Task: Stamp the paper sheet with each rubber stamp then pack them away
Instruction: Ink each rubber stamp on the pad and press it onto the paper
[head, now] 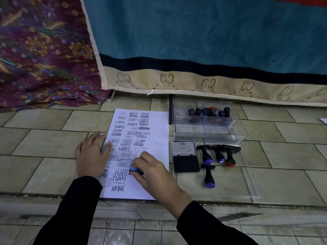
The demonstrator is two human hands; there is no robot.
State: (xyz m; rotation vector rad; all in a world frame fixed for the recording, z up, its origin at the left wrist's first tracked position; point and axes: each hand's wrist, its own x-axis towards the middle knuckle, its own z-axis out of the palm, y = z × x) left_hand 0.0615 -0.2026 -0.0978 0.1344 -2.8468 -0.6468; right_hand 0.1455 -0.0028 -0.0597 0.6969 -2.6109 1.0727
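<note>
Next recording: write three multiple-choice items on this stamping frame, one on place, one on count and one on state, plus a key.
1. Relative to the paper sheet, the ink pad lies: A) left; B) right; C) on top.
2. Loose stamps on the tiles beside the pad: A) two; B) four; C) six.
3. The right hand: A) rests empty; B) grips a blue-capped stamp on the sheet; C) closes the pad.
Key: B, the pad sits off the sheet's right edge; B, four handles lie there; B, fingers curl round the stamp.
</note>
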